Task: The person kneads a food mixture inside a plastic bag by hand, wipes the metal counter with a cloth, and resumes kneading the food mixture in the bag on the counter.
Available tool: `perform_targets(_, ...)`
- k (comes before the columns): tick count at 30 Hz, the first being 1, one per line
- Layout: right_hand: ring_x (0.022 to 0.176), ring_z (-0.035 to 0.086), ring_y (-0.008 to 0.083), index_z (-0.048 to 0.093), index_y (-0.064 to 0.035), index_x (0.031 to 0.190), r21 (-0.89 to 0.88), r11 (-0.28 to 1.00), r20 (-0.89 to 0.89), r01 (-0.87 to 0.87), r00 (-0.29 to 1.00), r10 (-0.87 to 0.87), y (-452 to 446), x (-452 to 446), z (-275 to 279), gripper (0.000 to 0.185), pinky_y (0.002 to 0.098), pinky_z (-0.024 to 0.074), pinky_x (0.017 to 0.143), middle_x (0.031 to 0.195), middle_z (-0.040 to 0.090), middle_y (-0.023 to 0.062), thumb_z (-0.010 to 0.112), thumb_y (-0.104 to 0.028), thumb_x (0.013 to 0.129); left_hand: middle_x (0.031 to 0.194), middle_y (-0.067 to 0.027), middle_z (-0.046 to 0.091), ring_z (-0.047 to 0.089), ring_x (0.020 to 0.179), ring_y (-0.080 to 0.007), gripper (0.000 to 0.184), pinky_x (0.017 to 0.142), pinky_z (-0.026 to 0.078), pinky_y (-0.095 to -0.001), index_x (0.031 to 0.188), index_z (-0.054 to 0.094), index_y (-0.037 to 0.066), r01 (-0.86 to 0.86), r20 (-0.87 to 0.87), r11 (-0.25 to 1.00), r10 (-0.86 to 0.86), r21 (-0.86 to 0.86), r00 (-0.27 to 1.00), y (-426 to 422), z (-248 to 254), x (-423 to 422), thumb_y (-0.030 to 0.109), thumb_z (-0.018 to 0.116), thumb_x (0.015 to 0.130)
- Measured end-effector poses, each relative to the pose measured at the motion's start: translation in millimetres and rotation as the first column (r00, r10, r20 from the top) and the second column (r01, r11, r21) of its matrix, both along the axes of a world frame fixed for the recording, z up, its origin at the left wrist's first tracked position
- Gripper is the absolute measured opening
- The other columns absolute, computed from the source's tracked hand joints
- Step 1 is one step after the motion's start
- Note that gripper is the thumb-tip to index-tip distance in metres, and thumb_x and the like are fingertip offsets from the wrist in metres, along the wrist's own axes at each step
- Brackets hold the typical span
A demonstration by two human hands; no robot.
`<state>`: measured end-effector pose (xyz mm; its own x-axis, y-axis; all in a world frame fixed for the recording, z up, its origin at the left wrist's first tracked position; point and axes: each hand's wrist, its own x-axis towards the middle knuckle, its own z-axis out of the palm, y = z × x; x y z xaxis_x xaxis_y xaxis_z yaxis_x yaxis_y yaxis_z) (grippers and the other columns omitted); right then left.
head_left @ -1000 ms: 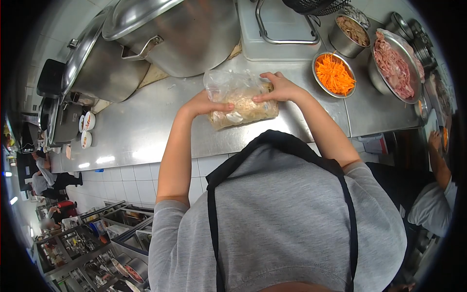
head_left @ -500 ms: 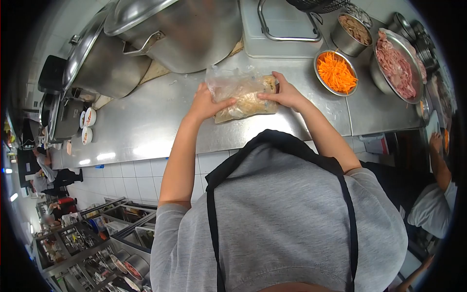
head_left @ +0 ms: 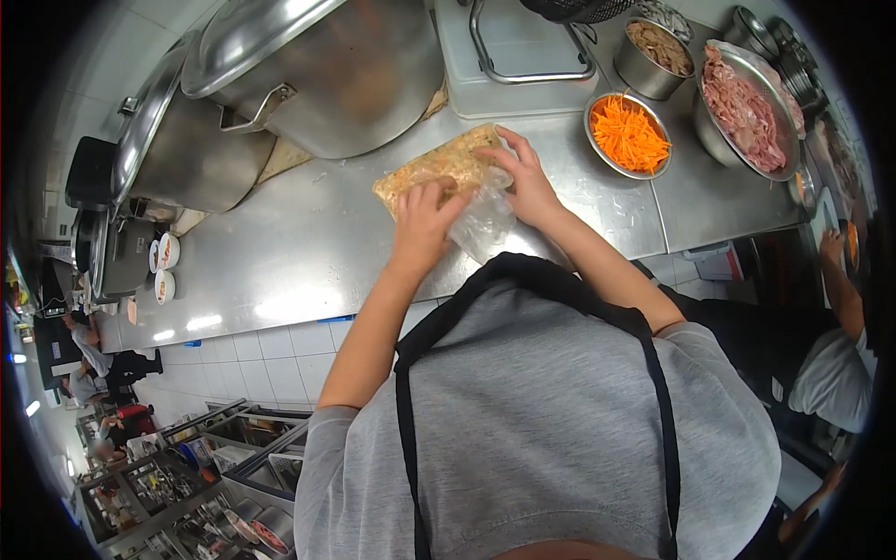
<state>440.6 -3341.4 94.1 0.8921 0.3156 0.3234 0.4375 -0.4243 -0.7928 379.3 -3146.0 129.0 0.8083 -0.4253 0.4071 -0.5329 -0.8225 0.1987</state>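
A clear plastic bag of yellowish, orange-flecked food [head_left: 429,170] lies flattened and at a slant on the steel counter [head_left: 308,243]. The contents are too blurred to name. Across its near side, my left hand [head_left: 425,222] has bent fingers pressed on the bag and the thumb at the loose plastic. My right hand [head_left: 530,187] grips the bag's right end between thumb and fingers. Loose, crumpled plastic hangs toward me between the hands.
Large lidded pots [head_left: 327,84] stand behind the bag. A lidded plastic container [head_left: 523,93] stands at the back, with a bowl of shredded carrot [head_left: 630,135], a pot of cooked meat [head_left: 658,51] and a bowl of raw meat [head_left: 747,112] to the right. A co-worker's arm [head_left: 840,280] shows far right.
The bag has turned over and its loose plastic now points toward me instead of away. My left hand has shifted right onto the bag; my right hand has moved slightly left.
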Motion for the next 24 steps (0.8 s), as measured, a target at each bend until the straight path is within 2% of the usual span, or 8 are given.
perform_targets(5, 0.112, 0.046, 0.0261, 0.059, -0.0098, 0.106, -0.299, 0.940, -0.017, -0.163, 0.986, 0.165, -20, -3, 7, 0.036, 0.0350, 0.0371, 0.098, 0.124, 0.046, 0.0073, 0.065, -0.003, 0.071, 0.109, -0.0061, 0.053, 0.048, 0.105, -0.0231, 0.055, 0.093, 0.035, -0.0387, 0.118, 0.056, 0.017, 0.024, -0.382, 0.996, -0.054, -0.082, 0.923, 16, 35, -22, 0.001, 0.066, 0.066)
perform_targets(6, 0.112, 0.046, 0.0261, 0.059, -0.0098, 0.106, -0.299, 0.939, -0.015, -0.169, 0.985, 0.173, -29, -3, 5, 0.036, 0.0350, 0.0371, 0.098, 0.124, 0.046, 0.0073, 0.065, -0.003, 0.071, 0.113, -0.0064, 0.053, 0.048, 0.108, -0.0220, 0.052, 0.095, 0.036, -0.0378, 0.120, 0.055, 0.015, 0.011, -0.497, 0.945, -0.181, -0.326, 0.849, 21, 46, -24, 0.004, 0.066, 0.070)
perform_targets(8, 0.110, 0.047, 0.0190, 0.060, -0.0103, 0.106, -0.025, 0.872, -0.260, -0.489, 0.846, 0.466, -49, -1, 1, 0.032, 0.0331, 0.0379, 0.095, 0.119, 0.051, 0.0048, 0.064, -0.012, 0.075, 0.116, -0.0068, 0.053, 0.047, 0.112, -0.0208, 0.050, 0.096, 0.036, -0.0370, 0.122, 0.054, 0.013, -0.046, -0.565, 0.838, -0.325, -0.544, 0.758, 43, 55, -22, 0.006, 0.066, 0.074)
perform_targets(10, 0.109, 0.047, 0.0166, 0.060, -0.0099, 0.109, 0.244, 0.836, -0.458, -0.491, 0.702, 0.546, -73, 2, 10, 0.032, 0.0315, 0.0382, 0.093, 0.116, 0.053, 0.0035, 0.063, -0.017, 0.078, 0.121, -0.0087, 0.053, 0.046, 0.117, -0.0214, 0.053, 0.097, 0.038, -0.0353, 0.127, 0.049, 0.009, -0.283, -0.643, 0.637, -0.447, -0.717, 0.622, 69, 59, -8, 0.013, 0.067, 0.077)
perform_targets(12, 0.108, 0.048, 0.0143, 0.059, -0.0094, 0.111, 0.492, 0.775, -0.593, -0.397, 0.499, 0.632, -77, 5, 18, 0.033, 0.0299, 0.0384, 0.092, 0.114, 0.054, 0.0021, 0.062, -0.023, 0.081, 0.122, -0.0123, 0.054, 0.050, 0.114, -0.0260, 0.060, 0.097, 0.038, -0.0365, 0.128, 0.047, 0.004, -0.237, -0.525, 0.784, -0.129, -0.573, 0.841, 72, 64, 16, 0.023, 0.069, 0.076)
perform_targets(15, 0.106, 0.052, 0.0169, 0.051, -0.0019, 0.119, 0.233, 0.971, -0.695, 0.049, 0.707, 0.130, -52, 18, 18, 0.052, 0.0303, 0.0380, 0.094, 0.111, 0.058, 0.0061, 0.062, -0.038, 0.083, 0.119, -0.0164, 0.055, 0.053, 0.111, -0.0293, 0.074, 0.095, 0.040, -0.0364, 0.125, 0.047, -0.001, -0.266, -0.455, 0.941, 0.147, -0.209, 0.878, 68, 34, 59, 0.038, 0.074, 0.069)
perform_targets(21, 0.107, 0.055, 0.0271, 0.044, 0.0008, 0.124, -0.044, 0.995, -0.468, -0.092, 0.882, 0.061, -3, 40, -9, 0.084, 0.0345, 0.0416, 0.093, 0.114, 0.056, 0.0199, 0.077, -0.048, 0.063, 0.125, -0.0193, 0.050, 0.051, 0.114, -0.0264, 0.093, 0.092, 0.041, -0.0353, 0.123, 0.045, -0.002, -0.131, -0.904, 0.991, 0.060, 0.004, 0.423, 38, 17, 109, 0.048, 0.082, 0.054)
perform_targets(24, 0.110, 0.053, 0.0288, 0.042, 0.0016, 0.126, -0.091, 0.986, -0.565, -0.138, 0.823, 0.063, -3, 42, -5, 0.093, 0.0329, 0.0403, 0.095, 0.115, 0.056, 0.0198, 0.083, -0.044, 0.055, 0.121, -0.0179, 0.052, 0.051, 0.112, -0.0262, 0.094, 0.091, 0.041, -0.0354, 0.121, 0.046, -0.002, -0.065, -0.828, 0.998, 0.045, 0.011, 0.559, 34, 21, 105, 0.047, 0.084, 0.050)
